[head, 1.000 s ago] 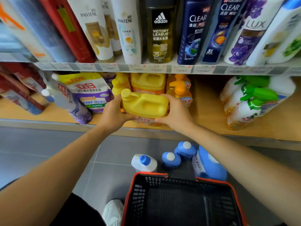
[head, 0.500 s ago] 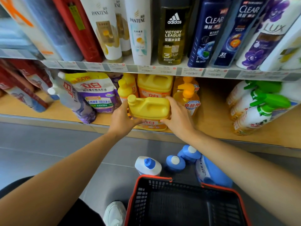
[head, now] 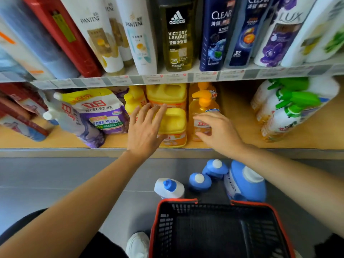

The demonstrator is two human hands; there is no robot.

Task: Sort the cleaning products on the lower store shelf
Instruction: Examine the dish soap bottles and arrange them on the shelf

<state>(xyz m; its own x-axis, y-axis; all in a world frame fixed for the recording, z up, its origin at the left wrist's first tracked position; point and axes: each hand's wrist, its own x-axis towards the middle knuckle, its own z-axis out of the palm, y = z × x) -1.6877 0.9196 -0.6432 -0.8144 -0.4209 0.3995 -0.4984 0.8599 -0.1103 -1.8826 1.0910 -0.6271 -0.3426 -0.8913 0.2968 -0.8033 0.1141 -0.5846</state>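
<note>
Yellow jug [head: 173, 125] stands upright on the lower shelf [head: 238, 118], front row. My left hand [head: 144, 130], fingers straight and spread, lies over the jug's left side (contact not confirmed). My right hand [head: 217, 133], fingers loose, holding nothing, hovers just right of the jug, before the orange pump bottle [head: 202, 106].

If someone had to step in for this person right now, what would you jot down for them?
Left hand: open, fingers spread over the front yellow jug.
Right hand: open, by the orange pump bottle; I cannot tell if it touches.
Things: the jug stands upright at the front of the lower shelf, with a second yellow jug behind it. Three blue bottles and a white bottle stand on the floor beside the basket.
Done: the front jug is on the shelf.
Left: probably shelving the floor bottles.
</note>
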